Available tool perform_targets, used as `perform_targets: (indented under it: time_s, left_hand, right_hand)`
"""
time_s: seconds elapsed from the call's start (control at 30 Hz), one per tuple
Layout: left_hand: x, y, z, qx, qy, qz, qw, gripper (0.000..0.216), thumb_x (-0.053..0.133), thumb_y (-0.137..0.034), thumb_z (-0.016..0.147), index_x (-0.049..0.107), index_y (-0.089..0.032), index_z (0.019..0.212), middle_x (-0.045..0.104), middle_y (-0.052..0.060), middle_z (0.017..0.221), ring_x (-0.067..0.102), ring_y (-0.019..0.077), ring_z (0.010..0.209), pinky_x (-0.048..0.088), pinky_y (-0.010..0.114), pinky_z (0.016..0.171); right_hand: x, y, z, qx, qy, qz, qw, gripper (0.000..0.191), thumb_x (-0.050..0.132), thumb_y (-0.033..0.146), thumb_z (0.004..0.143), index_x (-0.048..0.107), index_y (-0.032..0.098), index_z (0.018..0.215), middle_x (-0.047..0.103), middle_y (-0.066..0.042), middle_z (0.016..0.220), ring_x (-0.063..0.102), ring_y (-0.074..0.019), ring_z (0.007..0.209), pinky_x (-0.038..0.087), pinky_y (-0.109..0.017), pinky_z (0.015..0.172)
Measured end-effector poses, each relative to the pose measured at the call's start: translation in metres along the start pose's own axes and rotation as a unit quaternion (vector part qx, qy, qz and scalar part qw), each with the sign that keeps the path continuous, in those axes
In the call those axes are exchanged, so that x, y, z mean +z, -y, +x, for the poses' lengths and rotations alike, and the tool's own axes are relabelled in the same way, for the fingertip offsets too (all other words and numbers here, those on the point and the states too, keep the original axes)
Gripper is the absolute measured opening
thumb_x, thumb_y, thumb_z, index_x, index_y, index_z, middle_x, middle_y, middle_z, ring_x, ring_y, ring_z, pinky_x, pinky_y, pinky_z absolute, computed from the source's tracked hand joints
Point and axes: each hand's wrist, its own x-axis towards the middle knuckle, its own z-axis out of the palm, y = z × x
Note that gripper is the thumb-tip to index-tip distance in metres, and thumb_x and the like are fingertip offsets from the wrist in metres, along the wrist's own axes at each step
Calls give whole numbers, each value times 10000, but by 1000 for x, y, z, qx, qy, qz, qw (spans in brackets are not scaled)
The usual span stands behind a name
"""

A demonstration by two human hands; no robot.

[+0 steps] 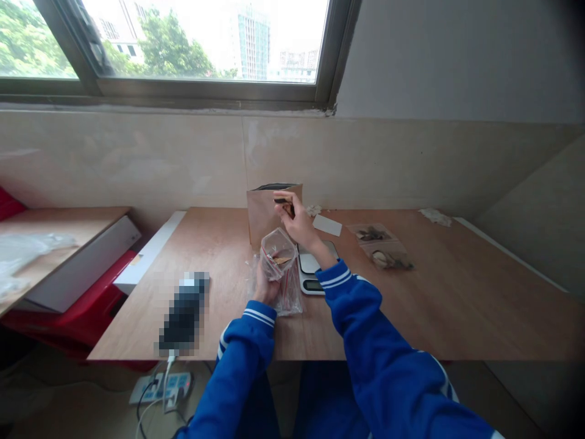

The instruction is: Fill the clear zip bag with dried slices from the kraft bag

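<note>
My left hand [265, 285] is closed around a clear zip bag [277, 247], its mouth held open and tilted up. Inside the bag lies a light brown piece [280, 260]. Above and right of it, my right hand [299, 224] pinches a few dark and tan dried slices [286, 204], too small to name. Behind that hand stands an open brown paper pouch [259, 216]. A white kitchen scale [308, 263] is partly covered by my right wrist. More clear plastic bags [289, 299] lie flat beneath my left hand.
Right of the scale lie two filled zip bags [388, 256] of dried pieces and a white card [327, 225]. A blurred-out dark device [185, 314] with a cable is at the left. Crumpled white scraps [436, 216] lie near the wall. A power strip [167, 387] is on the floor.
</note>
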Motion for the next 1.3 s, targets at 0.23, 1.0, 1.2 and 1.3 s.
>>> perform_targets:
  time_s: [0.23,1.0,1.2,1.3]
  left_hand:
    - [-2,0,0,-3,4,-15,1000,258,530,-367,900,664,-149,937,739,102,873,699,228,865,559,370,841]
    - [1,1,-3,26,-7,-38,999,220,563,-326,880,665,-131,864,730,117,850,698,237,853,538,408,887]
    - [1,1,-3,37,-4,-20,999,221,612,-358,856,658,-141,853,731,120,874,696,251,901,535,428,900]
    - [-2,4,1,35,0,-29,999,216,590,-341,857,659,-136,856,734,122,869,697,247,886,542,424,891]
  right_hand:
    - [9,-34,97,-111,-16,-119,987,248,443,304,996,515,231,1221,592,-86,1191,550,-197,1122,425,-379,1040]
    - [1,-52,82,-168,100,-261,945,191,472,331,989,590,184,960,575,-85,1032,602,-186,840,453,-281,764]
    - [5,-54,82,-114,18,-210,971,325,406,401,996,587,173,851,610,-54,895,559,-157,770,398,-249,711]
    - [5,-51,81,-72,27,-228,971,281,415,367,979,601,173,894,633,-37,818,545,-161,705,369,-255,655]
